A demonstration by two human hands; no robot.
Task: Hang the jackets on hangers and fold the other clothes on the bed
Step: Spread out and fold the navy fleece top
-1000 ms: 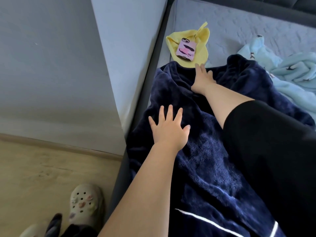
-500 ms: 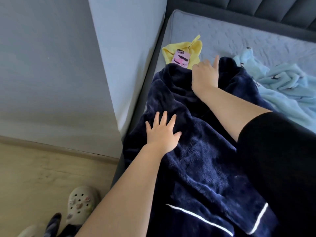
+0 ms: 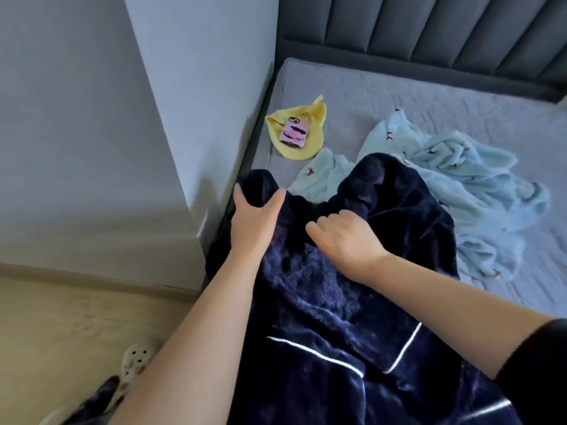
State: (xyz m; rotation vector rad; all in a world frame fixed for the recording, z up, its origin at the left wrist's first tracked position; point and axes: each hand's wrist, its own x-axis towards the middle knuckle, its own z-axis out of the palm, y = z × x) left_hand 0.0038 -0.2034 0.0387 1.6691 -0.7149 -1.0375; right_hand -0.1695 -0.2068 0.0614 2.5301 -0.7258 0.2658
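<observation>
A dark navy fleece garment [image 3: 322,302] with thin white piping lies lengthwise along the near left side of the bed [image 3: 460,96], its lower part running off the bottom of the view. The left hand [image 3: 253,223] grips the garment's upper left corner, thumb on one side and fingers on the other, with a bunched dark fold rising between them. The right hand [image 3: 345,237] is curled into a loose fist at the top middle of the garment, its fingers tucked into the plush fabric (how much cloth they pinch cannot be told). Just past the navy piece, touching its far edge, a light blue fleece garment [image 3: 454,185] with small dark printed figures lies crumpled across the grey mattress cover. Near the bed's left edge, apart from both, a yellow cloth [image 3: 303,148] lies flat with a pink-cased phone [image 3: 293,135] resting on it. A dark padded headboard [image 3: 429,32] stands at the far end. On the wooden floor at lower left, a pale perforated clog [image 3: 135,361] shows beside the left forearm.
</observation>
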